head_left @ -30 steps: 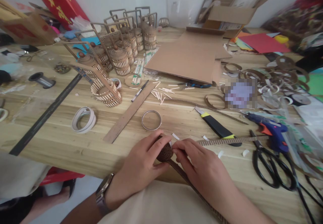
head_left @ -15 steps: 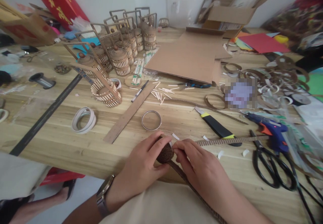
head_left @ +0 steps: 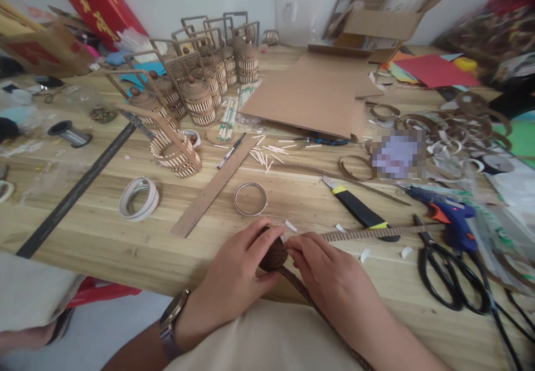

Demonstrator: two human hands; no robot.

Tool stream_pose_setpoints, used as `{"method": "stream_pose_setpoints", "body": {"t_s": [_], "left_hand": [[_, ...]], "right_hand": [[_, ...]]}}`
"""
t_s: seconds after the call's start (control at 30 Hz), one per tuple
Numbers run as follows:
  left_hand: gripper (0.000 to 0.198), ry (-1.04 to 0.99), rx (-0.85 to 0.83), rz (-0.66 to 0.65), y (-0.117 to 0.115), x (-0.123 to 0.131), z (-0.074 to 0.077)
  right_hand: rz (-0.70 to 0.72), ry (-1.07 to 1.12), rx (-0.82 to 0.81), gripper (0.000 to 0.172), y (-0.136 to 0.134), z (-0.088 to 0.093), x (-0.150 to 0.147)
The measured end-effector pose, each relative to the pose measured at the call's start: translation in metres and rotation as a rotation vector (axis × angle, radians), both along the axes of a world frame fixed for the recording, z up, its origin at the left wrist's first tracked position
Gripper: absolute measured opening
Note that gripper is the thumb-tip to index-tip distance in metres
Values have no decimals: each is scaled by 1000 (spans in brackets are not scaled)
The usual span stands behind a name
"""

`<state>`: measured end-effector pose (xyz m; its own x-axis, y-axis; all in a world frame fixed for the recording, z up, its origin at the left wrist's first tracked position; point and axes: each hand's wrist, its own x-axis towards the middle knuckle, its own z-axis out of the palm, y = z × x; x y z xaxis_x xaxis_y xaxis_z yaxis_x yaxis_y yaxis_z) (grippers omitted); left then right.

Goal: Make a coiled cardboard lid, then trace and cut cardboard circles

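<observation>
My left hand (head_left: 225,276) is closed around a small, tightly wound coil of brown corrugated cardboard (head_left: 275,257), just over the table's near edge. At the coil's right side, the fingertips of my right hand (head_left: 334,273) are pinched together on its rim, beside a whitish bit. A cardboard strip tail (head_left: 298,287) runs from the coil down under my right forearm. Beyond my right hand lies a second corrugated strip (head_left: 376,233). A brown ring (head_left: 251,199) rests on the wooden table just ahead of my hands.
Right: a utility knife (head_left: 355,206), a blue glue gun (head_left: 455,215), black scissors (head_left: 451,282) and cardboard loops. Ahead: a flat cardboard strip (head_left: 209,193), a tape roll (head_left: 139,198), small sticks, and an open basket (head_left: 175,156). Several lidded baskets (head_left: 199,103) stand behind.
My hands and the coil stay almost where they were, with only a slight shift of the right fingers. At lower left, another person's foot has moved left.
</observation>
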<state>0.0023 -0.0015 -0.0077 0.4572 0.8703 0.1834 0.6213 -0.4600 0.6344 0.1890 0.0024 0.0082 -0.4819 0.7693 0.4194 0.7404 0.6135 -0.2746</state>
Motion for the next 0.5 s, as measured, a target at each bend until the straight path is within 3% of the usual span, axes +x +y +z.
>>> {"method": "stream_pose_setpoints", "body": {"t_s": [0.5], "left_hand": [[64, 76, -22, -7, -2, -1, 1]], "right_hand": [[-24, -96, 16, 37, -1, -6, 0]]}}
